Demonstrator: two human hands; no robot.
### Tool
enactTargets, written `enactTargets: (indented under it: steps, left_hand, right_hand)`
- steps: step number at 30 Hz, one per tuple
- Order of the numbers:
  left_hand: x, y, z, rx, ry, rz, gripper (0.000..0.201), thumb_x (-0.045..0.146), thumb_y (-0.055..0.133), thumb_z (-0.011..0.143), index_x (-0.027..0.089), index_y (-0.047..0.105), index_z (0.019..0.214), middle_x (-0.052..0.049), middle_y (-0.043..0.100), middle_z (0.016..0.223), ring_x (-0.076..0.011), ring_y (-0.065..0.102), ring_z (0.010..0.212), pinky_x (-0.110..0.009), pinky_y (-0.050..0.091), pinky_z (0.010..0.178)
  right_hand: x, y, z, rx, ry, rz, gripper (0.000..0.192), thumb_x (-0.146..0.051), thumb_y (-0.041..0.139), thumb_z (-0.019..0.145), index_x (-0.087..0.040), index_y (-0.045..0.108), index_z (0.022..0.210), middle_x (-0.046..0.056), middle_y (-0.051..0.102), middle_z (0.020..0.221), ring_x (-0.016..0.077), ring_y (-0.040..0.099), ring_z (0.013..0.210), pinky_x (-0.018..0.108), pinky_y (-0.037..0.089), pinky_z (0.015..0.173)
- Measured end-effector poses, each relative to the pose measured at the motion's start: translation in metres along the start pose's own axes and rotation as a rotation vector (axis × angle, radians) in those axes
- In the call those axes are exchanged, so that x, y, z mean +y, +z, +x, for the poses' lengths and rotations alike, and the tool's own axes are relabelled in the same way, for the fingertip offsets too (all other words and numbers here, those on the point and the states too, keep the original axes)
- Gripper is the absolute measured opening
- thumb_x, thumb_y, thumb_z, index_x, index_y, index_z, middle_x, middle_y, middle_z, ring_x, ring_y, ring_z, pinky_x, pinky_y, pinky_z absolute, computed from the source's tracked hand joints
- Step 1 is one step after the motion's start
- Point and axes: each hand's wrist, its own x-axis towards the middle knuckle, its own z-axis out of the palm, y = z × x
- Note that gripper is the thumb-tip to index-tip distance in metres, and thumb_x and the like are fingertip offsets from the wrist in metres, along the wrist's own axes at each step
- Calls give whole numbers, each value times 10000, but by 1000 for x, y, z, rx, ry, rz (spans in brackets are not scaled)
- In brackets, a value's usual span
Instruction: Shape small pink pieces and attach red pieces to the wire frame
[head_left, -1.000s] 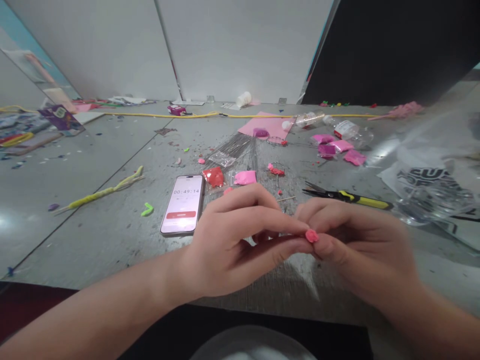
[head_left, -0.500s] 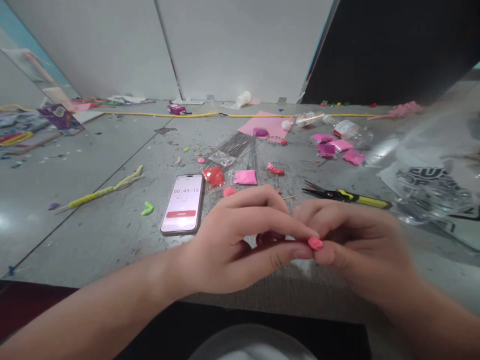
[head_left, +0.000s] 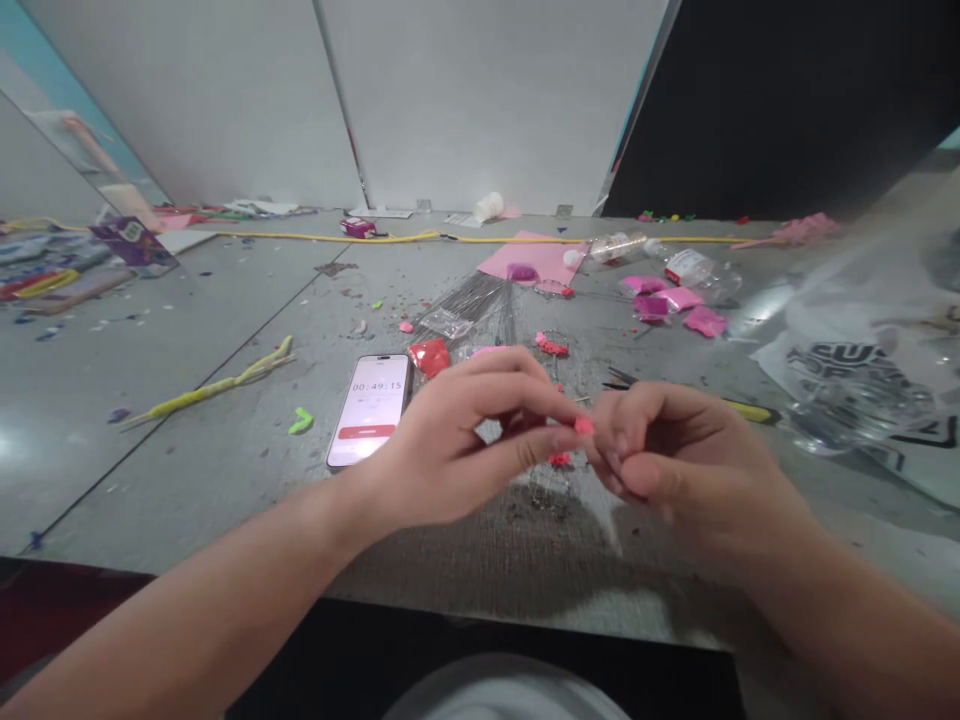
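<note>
My left hand [head_left: 465, 440] pinches a small lump of pink clay [head_left: 583, 426] between thumb and fingertips, held above the table. My right hand [head_left: 675, 460] is close beside the lump, fingers curled and thumb pressed toward them. Whether anything is inside its grip is hidden. Below the hands, a small red clay piece [head_left: 559, 460] lies by some thin wire, partly covered by my left hand. Further back rests a wire ring with red clay [head_left: 553, 347]. Black and yellow pliers [head_left: 754, 411] are mostly hidden behind my right hand.
A phone [head_left: 369, 410] showing a timer lies left of my hands, near a red clay packet [head_left: 430, 356]. Thin wires [head_left: 472, 300] fan out behind. Pink packets [head_left: 679, 298] and a plastic bag [head_left: 847, 370] are on the right; a yellow twisted strand [head_left: 217, 388] lies left.
My left hand has moved up and left with the pink clay. My right hand's fingers have come off the lump's front and curled, uncovering the red piece on the table.
</note>
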Motion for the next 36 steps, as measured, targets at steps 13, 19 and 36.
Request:
enactTargets:
  steps: [13,19,36]
  left_hand:
    - [-53,-22,-6,-838,-323,574,219,231,595,992,206,813,1001,-46,633,943,-154,614,816,-253,425,707]
    - [-54,-30,-7,-797,-340,624,307,142,589,961,242,782,1179,-44,660,1043,-158,619,849,-267,413,712]
    - [-63,-14,-6,-370,-402,476,150,257,637,954,170,758,942,-68,653,947,-190,577,902,-328,448,817]
  right_hand:
    - [13,-11,16,137,95,-162,351,-461,879,778,-212,656,671,-35,565,571,92,469,499,246,335,462]
    - [14,-14,15,144,119,-210,366,-495,877,773,-222,653,676,-36,565,575,90,468,510,255,352,481]
    - [19,-16,17,220,-82,-645,210,-337,747,906,-222,669,748,-28,602,604,110,523,532,262,416,484]
